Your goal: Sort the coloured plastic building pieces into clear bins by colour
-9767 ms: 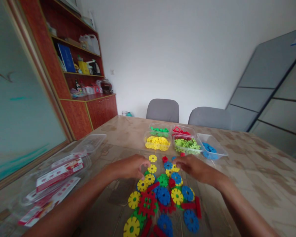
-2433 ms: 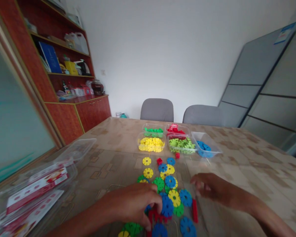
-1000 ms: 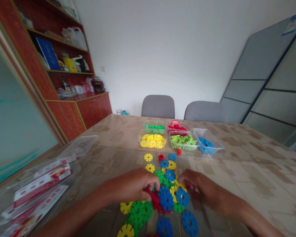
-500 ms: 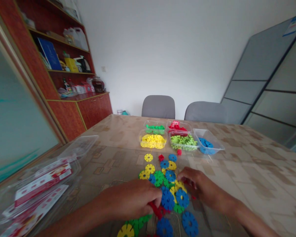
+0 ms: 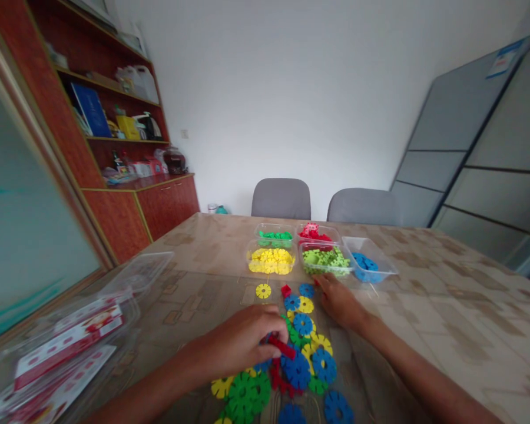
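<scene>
My left hand (image 5: 251, 334) is closed on a red bar (image 5: 283, 347), whose free end points right over the blue notched discs (image 5: 297, 370). Under and in front of that hand lie green notched discs (image 5: 242, 393) and a red toothed piece (image 5: 279, 380). My right hand (image 5: 339, 300) reaches forward beside the row of discs. Its fingertips are closed at a small red cube (image 5: 316, 283), mostly covered by the fingers. Yellow discs (image 5: 263, 291), more blue discs (image 5: 324, 365) and another red cube (image 5: 285, 291) lie between and ahead of the hands.
Clear boxes hold yellow pieces (image 5: 271, 261), light green pieces (image 5: 325, 259), green pieces (image 5: 274, 235), red pieces (image 5: 313, 234) and blue pieces (image 5: 365, 266). Clear lids with printed cards (image 5: 70, 337) lie on the left. Two grey chairs (image 5: 281, 199) stand behind the table.
My right hand has moved forward from beside the yellow discs to the small red cube near the light green box. My left hand has risen slightly forward with the red bar, uncovering green discs.
</scene>
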### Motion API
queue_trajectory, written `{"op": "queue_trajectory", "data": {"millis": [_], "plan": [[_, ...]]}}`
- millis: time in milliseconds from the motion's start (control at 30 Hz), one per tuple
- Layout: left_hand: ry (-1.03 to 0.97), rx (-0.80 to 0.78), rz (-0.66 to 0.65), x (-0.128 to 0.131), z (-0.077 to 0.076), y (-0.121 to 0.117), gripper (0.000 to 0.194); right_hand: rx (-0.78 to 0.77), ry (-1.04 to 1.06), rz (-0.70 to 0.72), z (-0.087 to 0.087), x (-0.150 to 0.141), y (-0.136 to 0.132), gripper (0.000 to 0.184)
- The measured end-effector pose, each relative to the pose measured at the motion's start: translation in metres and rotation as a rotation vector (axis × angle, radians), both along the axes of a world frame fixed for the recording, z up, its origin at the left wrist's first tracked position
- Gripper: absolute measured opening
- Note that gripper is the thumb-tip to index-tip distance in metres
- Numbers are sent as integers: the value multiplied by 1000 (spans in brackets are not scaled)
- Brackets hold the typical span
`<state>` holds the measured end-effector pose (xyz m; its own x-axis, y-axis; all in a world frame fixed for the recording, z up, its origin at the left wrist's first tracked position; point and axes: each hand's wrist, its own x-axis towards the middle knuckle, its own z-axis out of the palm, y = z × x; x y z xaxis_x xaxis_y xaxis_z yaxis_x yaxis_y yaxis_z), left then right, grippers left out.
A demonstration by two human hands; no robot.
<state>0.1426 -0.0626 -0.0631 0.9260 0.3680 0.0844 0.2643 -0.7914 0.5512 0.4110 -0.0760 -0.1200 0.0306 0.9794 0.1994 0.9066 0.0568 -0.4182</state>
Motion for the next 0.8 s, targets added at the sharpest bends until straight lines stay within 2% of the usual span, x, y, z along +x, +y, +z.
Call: {"op": "queue_trajectory", "data": {"millis": [133,300,433,567,700,800], "plan": [[-82,8,94,1,-9,10,12,-16,97,19,0,-3,6,34],[-168,-136,267,9,-18,17,19,-87,345,166,6,-13,-11,12],[-221,-184,318,14,-23,16,22,-173,562,326,10,-32,-32,32],[-220,-181,306,19,-26,12,18,-180,812,415,9,-50,-41,37],[-218,-177,305,21,-26,9,17,-131,771,385,6,-59,-42,36],[-240,-162,319,20,-23,9,15,-108,715,369,9,-53,-36,35]]}}
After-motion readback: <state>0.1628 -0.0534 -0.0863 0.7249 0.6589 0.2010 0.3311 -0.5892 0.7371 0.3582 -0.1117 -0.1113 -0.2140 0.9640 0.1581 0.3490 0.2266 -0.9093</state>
